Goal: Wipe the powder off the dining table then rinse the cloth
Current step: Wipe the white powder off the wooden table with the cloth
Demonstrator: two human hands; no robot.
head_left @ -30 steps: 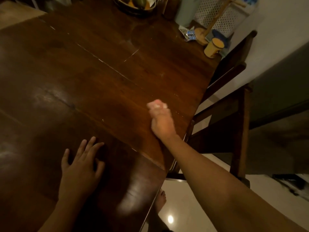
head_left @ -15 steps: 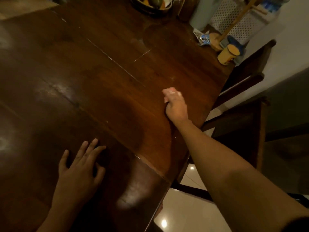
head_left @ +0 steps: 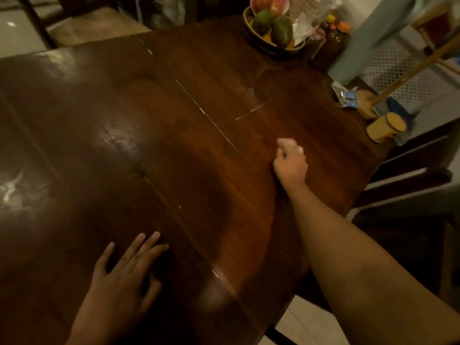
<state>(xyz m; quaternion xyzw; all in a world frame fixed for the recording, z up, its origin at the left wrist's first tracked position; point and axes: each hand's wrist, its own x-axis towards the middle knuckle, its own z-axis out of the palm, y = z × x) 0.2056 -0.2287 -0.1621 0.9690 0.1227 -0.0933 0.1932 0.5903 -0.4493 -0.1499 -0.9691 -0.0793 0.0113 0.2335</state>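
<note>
A pale cloth (head_left: pixel 291 145) is clenched in the right hand (head_left: pixel 290 165), mostly hidden by curled fingers. The left hand (head_left: pixel 119 280) is laid flat, fingers spread, on the dining table (head_left: pixel 174 145).

head view, high, angled down over table (head_left: pixel 149 120)

Print on the small packet (head_left: pixel 346 97) is too blurred to read.
</note>
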